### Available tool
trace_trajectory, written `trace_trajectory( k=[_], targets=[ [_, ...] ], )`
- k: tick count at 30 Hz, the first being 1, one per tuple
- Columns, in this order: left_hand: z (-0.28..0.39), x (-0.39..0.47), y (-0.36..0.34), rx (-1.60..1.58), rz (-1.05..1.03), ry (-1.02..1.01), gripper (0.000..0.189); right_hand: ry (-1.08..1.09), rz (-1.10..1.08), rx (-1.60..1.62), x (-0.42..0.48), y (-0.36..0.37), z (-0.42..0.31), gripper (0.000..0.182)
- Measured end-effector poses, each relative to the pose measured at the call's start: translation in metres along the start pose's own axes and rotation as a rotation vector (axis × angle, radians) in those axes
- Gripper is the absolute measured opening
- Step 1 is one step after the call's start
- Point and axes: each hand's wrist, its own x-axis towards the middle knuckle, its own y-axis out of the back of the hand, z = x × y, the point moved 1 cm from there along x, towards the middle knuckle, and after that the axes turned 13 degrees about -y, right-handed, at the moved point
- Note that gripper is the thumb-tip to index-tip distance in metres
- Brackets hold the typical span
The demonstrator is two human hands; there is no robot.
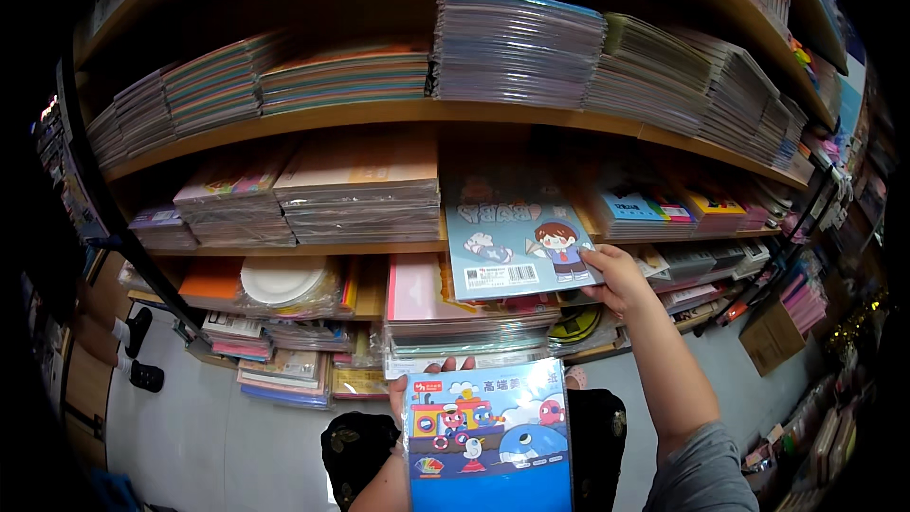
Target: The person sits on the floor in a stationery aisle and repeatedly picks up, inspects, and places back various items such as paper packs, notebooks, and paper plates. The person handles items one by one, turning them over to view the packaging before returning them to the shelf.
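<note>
My right hand [617,283] grips the lower right corner of a thin grey-blue paper pack [490,227] with a cartoon child and a barcode on its cover. The pack's far end reaches into a gap on the middle shelf. My left hand [398,397] holds a plastic-wrapped blue paper pack [490,434] near my lap, its cover printed with a cartoon boat and whale. Most of that hand is hidden behind the pack, with fingertips showing past its top edge. Between the two packs, a stack of wrapped paper packs [473,331] sits on the lower shelf.
Tall stacks of wrapped packs [515,50] fill the upper shelf [398,112]. Thick pale packs [359,206] lie left of the gap, blue packs [643,213] right. White paper plates [284,281] sit lower left. A cardboard box [771,341] stands right. Another person's shoes [147,375] are left.
</note>
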Motion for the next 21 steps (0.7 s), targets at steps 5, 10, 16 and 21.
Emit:
trace_trajectory(
  k=[5, 10, 16, 21],
  targets=[
    [0.005, 0.002, 0.000, 0.005, 0.021, -0.025, 0.046, 0.927, 0.588, -1.022, -0.030, -0.032, 0.017, 0.050],
    [0.004, 0.005, 0.002, 0.006, 0.020, -0.001, 0.047, 0.955, 0.407, -1.416, -0.028, -0.054, 0.024, 0.050],
    [0.006, 0.004, -0.001, 0.101, -0.004, -0.018, 0.040, 0.903, 0.430, -1.393, 0.008, -0.060, 0.004, 0.047],
    [0.008, 0.003, 0.001, 0.126, -0.007, -0.026, 0.040, 0.893, 0.382, -1.369, 0.028, -0.064, -0.009, 0.047]
  ],
)
